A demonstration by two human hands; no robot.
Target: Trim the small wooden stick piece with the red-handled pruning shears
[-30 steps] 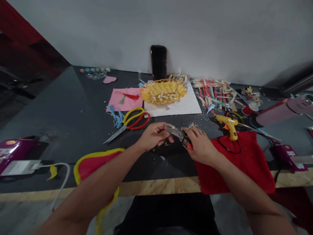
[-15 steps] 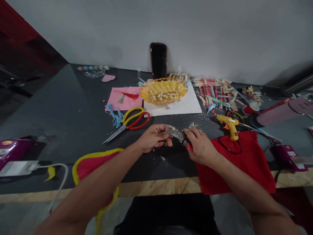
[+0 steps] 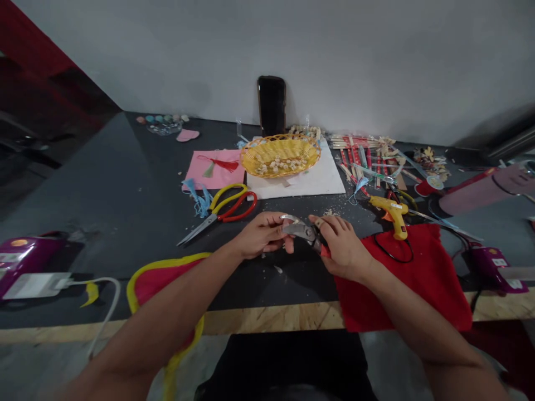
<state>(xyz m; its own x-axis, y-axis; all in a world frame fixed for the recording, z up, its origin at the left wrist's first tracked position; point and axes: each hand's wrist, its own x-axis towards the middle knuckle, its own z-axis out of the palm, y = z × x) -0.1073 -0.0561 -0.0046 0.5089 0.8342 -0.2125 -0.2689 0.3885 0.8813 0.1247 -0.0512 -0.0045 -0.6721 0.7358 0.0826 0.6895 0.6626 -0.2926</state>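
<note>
My right hand is wrapped round the red handles of a pair of metal cutters, whose jaws point left. At the jaws, the fingers of my left hand are pinched together; a small pale piece shows between the blades, too small to name. Behind both hands a yellow woven basket holds several small pale pieces and rests on a white sheet. Scissors with one yellow and one red handle lie left of the basket, their blades spread a little.
A yellow glue gun lies by a red cloth on the right. Beyond are wrapped sticks and a pink bottle. A phone leans on the wall. Tassels lie on pink paper.
The cutters' jaws look slightly wider apart, and the pale piece between them shows more. Both hands stay in nearly the same place; the view has shifted slightly.
</note>
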